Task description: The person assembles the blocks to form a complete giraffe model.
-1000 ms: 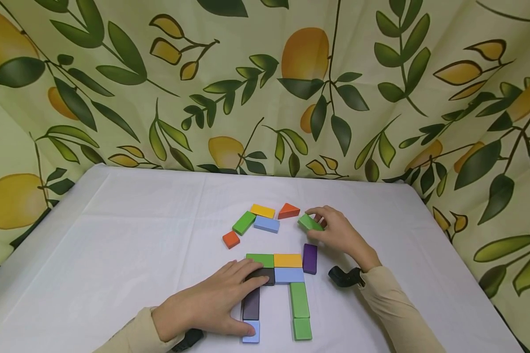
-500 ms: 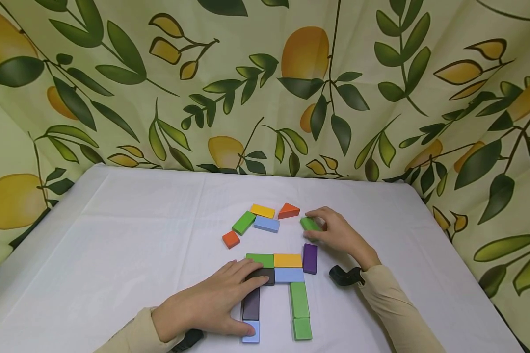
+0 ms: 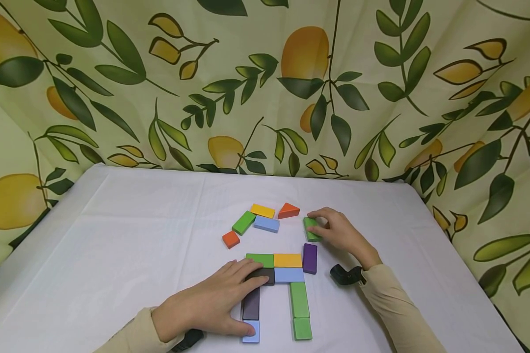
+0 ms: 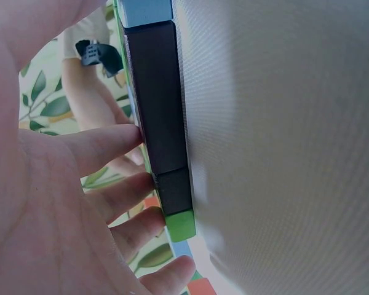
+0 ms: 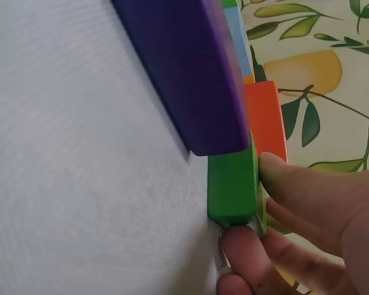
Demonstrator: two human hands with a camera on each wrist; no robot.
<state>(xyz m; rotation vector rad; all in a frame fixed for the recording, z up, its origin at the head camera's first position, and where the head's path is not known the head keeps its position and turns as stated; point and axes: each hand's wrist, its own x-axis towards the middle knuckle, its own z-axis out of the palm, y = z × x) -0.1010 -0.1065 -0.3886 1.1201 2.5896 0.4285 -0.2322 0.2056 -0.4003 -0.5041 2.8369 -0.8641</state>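
Note:
My left hand (image 3: 209,301) rests on the arrangement's left side, fingers spread over a black block (image 3: 270,276), the thumb on a small light blue block (image 3: 254,337). A long dark block (image 3: 251,305) lies between them. The left wrist view shows this hand (image 4: 55,203) beside the dark block (image 4: 157,98). At the upper right, my right hand (image 3: 342,233) holds a green block (image 3: 309,223) between thumb and fingers. In the right wrist view, the green block (image 5: 232,187) touches the cloth, behind a purple block (image 5: 190,74), with the thumb of my right hand (image 5: 320,227) on it.
Beyond the arrangement lie an orange-red triangle (image 3: 288,211), a yellow block (image 3: 262,211), a blue block (image 3: 267,224), a green block (image 3: 244,223) and a red block (image 3: 231,239). Green blocks (image 3: 299,300) form the right column. A patterned curtain (image 3: 181,117) hangs behind the white-covered table (image 3: 137,220).
The green block in my right hand has turned from a slant to nearly lengthwise and shifted slightly right and nearer. My right thumb now lies over its top. My left hand has stayed put.

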